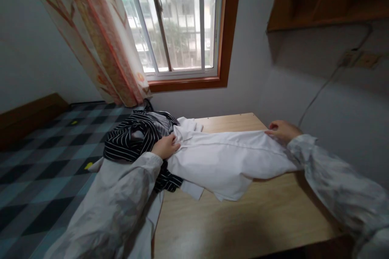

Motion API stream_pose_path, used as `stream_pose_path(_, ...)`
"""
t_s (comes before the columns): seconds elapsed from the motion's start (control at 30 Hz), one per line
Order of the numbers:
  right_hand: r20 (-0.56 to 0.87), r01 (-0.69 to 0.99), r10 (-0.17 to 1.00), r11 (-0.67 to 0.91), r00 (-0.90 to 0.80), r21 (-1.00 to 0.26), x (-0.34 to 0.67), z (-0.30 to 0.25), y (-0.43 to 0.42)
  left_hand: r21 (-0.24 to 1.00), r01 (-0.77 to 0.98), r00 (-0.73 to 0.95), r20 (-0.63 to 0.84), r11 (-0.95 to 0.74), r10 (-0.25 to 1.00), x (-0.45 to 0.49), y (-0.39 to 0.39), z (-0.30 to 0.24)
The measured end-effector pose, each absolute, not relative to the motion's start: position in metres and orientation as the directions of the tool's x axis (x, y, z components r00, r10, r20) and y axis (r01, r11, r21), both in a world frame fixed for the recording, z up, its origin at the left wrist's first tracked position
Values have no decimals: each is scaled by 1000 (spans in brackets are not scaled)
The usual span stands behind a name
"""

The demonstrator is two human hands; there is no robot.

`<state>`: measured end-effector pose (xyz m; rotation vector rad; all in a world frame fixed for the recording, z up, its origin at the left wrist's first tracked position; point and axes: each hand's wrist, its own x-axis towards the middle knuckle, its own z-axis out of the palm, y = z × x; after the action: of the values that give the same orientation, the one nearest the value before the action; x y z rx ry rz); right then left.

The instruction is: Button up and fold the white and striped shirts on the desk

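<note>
A white garment point(225, 156), probably a shirt, is stretched sideways over the wooden table point(212, 222). My left hand point(166, 146) pinches its left end, beside a bunched black garment with white stripes point(130, 137). At the far right end, my right hand point(283, 131) grips the upper edge between thumb and fingers. The garment's lower edge hangs in loose folds on the tabletop. More white cloth lies under and behind the striped garment, partly hidden.
To the left is a bed with a checked sheet point(39, 186). A flowered curtain point(94, 36) hangs by the window point(176, 20) behind the table. A wooden shelf point(328, 0) and a cable point(317, 93) from a socket are on the right wall.
</note>
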<state>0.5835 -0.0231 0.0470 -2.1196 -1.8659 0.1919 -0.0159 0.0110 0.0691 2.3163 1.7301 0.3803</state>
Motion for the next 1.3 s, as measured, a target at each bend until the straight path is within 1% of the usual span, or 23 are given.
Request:
stream_pose_path(0.07, 211, 965, 976, -5, 62, -261, 559, 37, -26, 131, 942, 290, 150, -310, 945, -6, -2, 70)
stream_pose_path(0.1, 253, 967, 967, 46, 19, -249, 544, 35, -27, 62, 938, 321, 211, -340, 923, 1, -8, 72)
stream_pose_path(0.17, 314, 947, 945, 183, -95, -265, 507, 37, -27, -23, 895, 429, 323, -446, 844, 16, -15, 77)
stream_pose_path(0.23, 340, 881, 905, 363, -255, -304, 462, 43, -27, -39, 812, 555, 360, -582, 750, 32, -16, 76)
stream_pose_path(0.3, 345, 818, 872, 462, -347, -343, 412, 50, -27, 3, 722, 652, 332, -692, 682, 47, -14, 68)
stream_pose_path(0.37, 332, 782, 846, 521, -418, -344, 363, 55, -27, 96, 687, 675, 282, -720, 682, 57, -10, 53)
stream_pose_path(0.43, 293, 788, 830, 549, -475, -279, 321, 55, -28, 210, 704, 625, 272, -679, 732, 59, -7, 36)
stream_pose_path(0.5, 245, 829, 847, 520, -472, -204, 289, 51, -28, 329, 698, 557, 310, -637, 770, 54, -7, 20)
stream_pose_path(0.57, 208, 861, 865, 489, -457, -140, 268, 44, -27, 446, 642, 508, 361, -623, 782, 48, -8, 9)
stream_pose_path(0.63, 203, 883, 879, 457, -431, -105, 252, 37, -26, 547, 574, 450, 410, -609, 793, 42, -10, 3)
stream_pose_path(0.7, 222, 908, 897, 410, -384, -89, 238, 32, -24, 619, 539, 321, 475, -571, 819, 40, -11, 1)
stream_pose_path(0.8, 250, 928, 906, 368, -342, -63, 216, 26, -22, 703, 526, 33, 545, -478, 838, 38, -7, 0)
stream_pose_path(0.87, 277, 908, 880, 416, -387, -53, 204, 22, -20, 767, 486, -120, 533, -418, 838, 36, -2, -3)
stream_pose_path(0.9, 291, 891, 860, 452, -418, -56, 200, 19, -19, 795, 461, -169, 515, -394, 840, 35, 0, -5)
stream_pose_path(0.97, 314, 859, 830, 507, -461, -78, 196, 13, -16, 837, 422, -236, 472, -347, 849, 33, 5, -8)
stream_pose_path(1.07, 325, 847, 829, 515, -455, -128, 196, 4, -13, 867, 404, -270, 417, -292, 868, 31, 8, -11)
stream_pose_path(1.2, 336, 850, 839, 500, -429, -164, 199, -2, -10, 846, 449, -196, 406, -287, 892, 33, 7, -9)
stream_pose_path(1.3, 354, 837, 851, 486, -387, -253, 201, -7, -7, 800, 525, -119, 408, -291, 905, 33, 6, -5)
